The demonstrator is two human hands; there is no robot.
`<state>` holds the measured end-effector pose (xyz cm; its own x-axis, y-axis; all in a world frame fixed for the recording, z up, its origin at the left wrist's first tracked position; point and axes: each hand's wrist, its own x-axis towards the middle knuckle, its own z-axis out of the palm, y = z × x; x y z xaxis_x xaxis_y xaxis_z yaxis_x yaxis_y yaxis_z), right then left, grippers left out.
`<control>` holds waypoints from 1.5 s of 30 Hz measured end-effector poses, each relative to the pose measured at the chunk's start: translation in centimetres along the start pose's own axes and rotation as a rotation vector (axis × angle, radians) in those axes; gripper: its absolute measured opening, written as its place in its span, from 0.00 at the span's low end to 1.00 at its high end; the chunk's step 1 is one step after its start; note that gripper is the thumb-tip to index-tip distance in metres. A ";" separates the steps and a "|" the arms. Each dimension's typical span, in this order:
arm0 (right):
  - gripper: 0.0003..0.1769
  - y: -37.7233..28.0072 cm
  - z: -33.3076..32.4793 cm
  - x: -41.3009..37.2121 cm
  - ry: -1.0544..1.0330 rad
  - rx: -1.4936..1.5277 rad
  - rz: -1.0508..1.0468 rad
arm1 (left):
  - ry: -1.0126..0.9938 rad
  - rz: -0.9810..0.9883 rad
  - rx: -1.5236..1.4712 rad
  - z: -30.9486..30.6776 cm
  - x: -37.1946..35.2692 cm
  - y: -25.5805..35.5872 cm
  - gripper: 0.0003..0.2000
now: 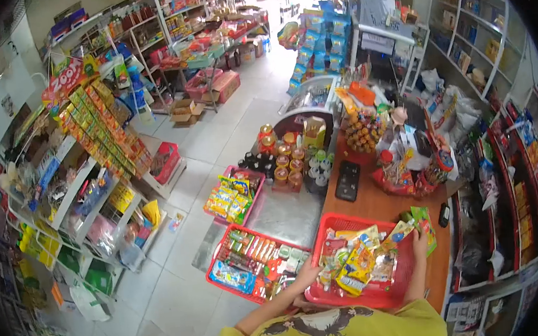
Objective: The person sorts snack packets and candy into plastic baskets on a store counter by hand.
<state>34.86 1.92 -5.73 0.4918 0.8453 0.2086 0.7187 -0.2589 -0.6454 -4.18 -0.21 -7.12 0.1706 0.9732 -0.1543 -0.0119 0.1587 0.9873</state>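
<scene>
A red plastic basket (350, 223) full of snack packets stands on the wooden counter (374, 202) right in front of me. My left hand (304, 276) rests on the basket's near left rim. My right hand (420, 239) is at the basket's far right corner, fingers closed on a green snack packet (425, 221) that sticks up above the rim. Yellow and orange packets (358, 264) lie heaped inside the basket.
Left of the basket, a red tray (218, 276) of sweets and a pink tray (254, 198) of packets sit on a freezer top. A black calculator (347, 181), jars (285, 161) and candy tubs (404, 178) crowd the counter beyond. Shelves line both walls; the tiled aisle runs ahead.
</scene>
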 end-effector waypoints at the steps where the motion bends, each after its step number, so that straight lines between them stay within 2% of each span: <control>1: 0.19 0.5 0.1 0.1 -0.004 0.017 0.001 | -0.025 -0.015 -0.027 -0.1 -0.4 1.1 0.21; 4: 0.18 1.0 0.1 -0.1 0.001 0.005 -0.012 | -0.059 -0.027 -0.056 -0.2 -0.4 1.0 0.19; 6: 0.18 0.1 0.0 0.1 0.032 -0.001 -0.058 | -0.076 -0.042 -0.198 0.0 -0.4 1.0 0.19; 10: 0.19 -1.8 -0.8 -0.4 -0.011 0.039 -0.001 | -0.067 -0.043 -0.062 -0.2 -0.3 0.2 0.19; 15: 0.18 -1.2 -0.7 0.0 0.003 0.049 -0.027 | -0.116 -0.097 -0.254 -0.2 -0.2 -0.2 0.22; 17: 0.18 0.0 -0.1 0.0 0.034 0.054 -0.095 | -0.110 -0.114 -0.243 -0.2 -0.2 0.0 0.22; 24: 0.18 -0.9 -0.3 -0.2 0.016 0.045 -0.029 | -0.094 -0.110 -0.170 -0.3 -0.5 1.3 0.22; 28: 0.18 -1.3 -0.6 -0.1 0.023 0.022 -0.060 | -0.085 -0.160 -0.263 -0.1 -0.6 1.6 0.22; 33: 0.18 -0.5 -0.5 -0.1 0.017 0.057 -0.051 | -0.077 -0.129 -0.205 -0.1 -0.5 1.1 0.22; 35: 0.18 -1.1 -0.6 -0.2 0.023 0.006 -0.044 | -0.067 -0.118 -0.110 -0.2 -0.3 0.9 0.22; 36: 0.18 -0.4 -0.1 0.1 0.048 0.103 -0.136 | -0.064 -0.140 0.027 -0.3 -0.5 2.5 0.21; 38: 0.18 2.6 1.4 1.2 -0.031 0.192 -0.023 | 0.078 0.043 0.113 -0.2 -0.8 0.9 0.21; 39: 0.18 2.0 2.6 0.6 -0.025 0.207 -0.006 | -0.001 0.005 0.001 -0.2 -0.1 -0.7 0.21; 40: 0.18 2.3 2.6 0.6 0.000 0.198 -0.045 | -0.074 0.025 0.024 -0.2 -0.1 -0.6 0.21; 41: 0.18 1.7 1.0 0.4 0.049 0.175 -0.069 | -0.109 -0.056 -0.096 -0.5 -0.3 -0.1 0.21; 42: 0.17 -1.5 -0.7 -0.5 0.069 -0.037 -0.072 | -0.128 -0.158 -0.210 -0.2 -0.2 0.7 0.21; 43: 0.17 -0.8 -1.2 -0.8 0.079 -0.016 -0.056 | -0.177 -0.149 -0.192 0.4 0.2 1.6 0.21; 45: 0.17 -0.6 -0.2 -0.1 0.060 0.046 -0.056 | -0.120 -0.077 -0.162 -0.3 -0.6 2.4 0.21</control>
<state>34.47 1.94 -5.23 0.4814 0.8278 0.2881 0.7232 -0.1894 -0.6641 -4.57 -0.41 -4.63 0.2928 0.9319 -0.2142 -0.1509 0.2662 0.9520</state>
